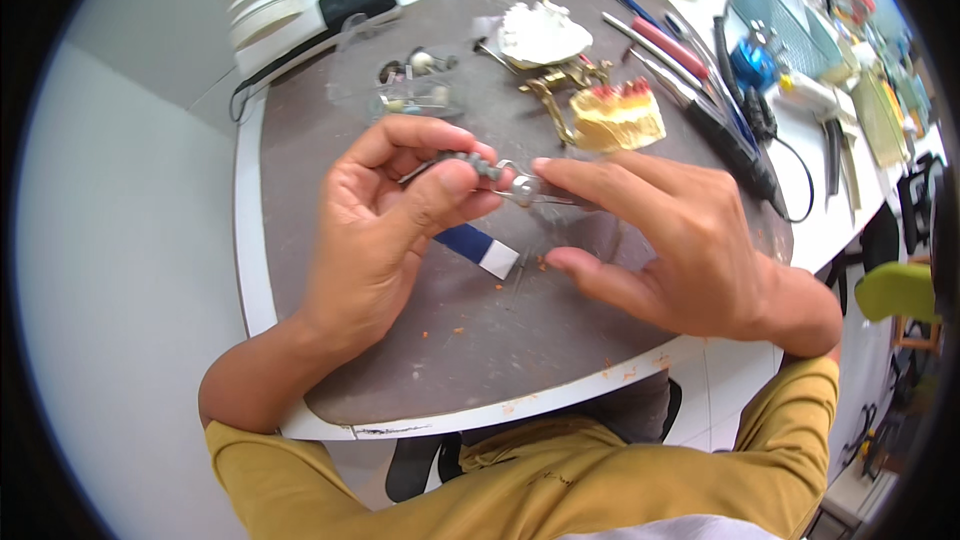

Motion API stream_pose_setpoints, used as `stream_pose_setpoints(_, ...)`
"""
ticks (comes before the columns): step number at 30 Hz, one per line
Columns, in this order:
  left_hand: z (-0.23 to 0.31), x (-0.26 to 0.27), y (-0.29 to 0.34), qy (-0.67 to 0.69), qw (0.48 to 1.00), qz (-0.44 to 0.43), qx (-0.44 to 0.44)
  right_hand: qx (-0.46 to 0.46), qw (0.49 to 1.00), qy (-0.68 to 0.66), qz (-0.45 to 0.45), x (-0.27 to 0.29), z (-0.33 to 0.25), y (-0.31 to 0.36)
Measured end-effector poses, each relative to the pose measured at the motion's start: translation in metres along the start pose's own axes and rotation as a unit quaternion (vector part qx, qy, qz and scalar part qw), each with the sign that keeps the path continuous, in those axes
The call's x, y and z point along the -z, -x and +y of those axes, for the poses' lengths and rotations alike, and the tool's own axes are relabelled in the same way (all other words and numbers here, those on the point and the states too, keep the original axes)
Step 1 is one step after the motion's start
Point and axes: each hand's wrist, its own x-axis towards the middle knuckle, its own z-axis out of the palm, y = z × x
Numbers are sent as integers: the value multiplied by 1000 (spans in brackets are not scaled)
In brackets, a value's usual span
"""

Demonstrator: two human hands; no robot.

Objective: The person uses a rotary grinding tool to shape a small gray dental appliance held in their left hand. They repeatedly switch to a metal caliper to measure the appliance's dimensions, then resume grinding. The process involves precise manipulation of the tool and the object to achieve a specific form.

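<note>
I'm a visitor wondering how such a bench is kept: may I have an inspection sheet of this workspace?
Surface: brown tabletop, white rim; scattered orange crumbs.
Job's things: small grey piece, metal tool beside it; contact unclear.
Clutter: white cast, yellow model with red top, brass-coloured frame, blue-and-white strip, pen-shaped tools.
Hands: left hand pinches the small grey piece; right hand is over the metal tool, grip unclear.
Cables: black cable looping at right.
Surroundings: ribbed hose, pale wall, green seat.

A white hose (262, 2) is at the worktop's (430, 375) far left corner. Near that corner is a clear box (420, 104). A white cast (543, 35) sits by the far edge, a pink pen (670, 48) lies toward the right edge, and orange bits (628, 374) dot the near edge.
</note>
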Motion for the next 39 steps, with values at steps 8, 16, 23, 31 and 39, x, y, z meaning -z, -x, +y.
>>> stream_pose_setpoints(8,-11,14,-2,-9,1000,15,21,-77,983,-163,-22,-23,10,1)
stream_pose_setpoints(16,-7,10,-3,-27,998,22,46,-126,953,-272,-31,-24,12,1)
stream_pose_setpoints(23,-7,10,-4,-43,998,8,51,-150,947,-273,-75,-18,10,-2)
stream_pose_setpoints(31,-6,6,-4,-53,998,9,34,-192,918,-335,-91,-17,9,-4)
stream_pose_setpoints(39,-4,7,-5,-31,998,3,55,-249,846,-457,-117,-11,8,-7)
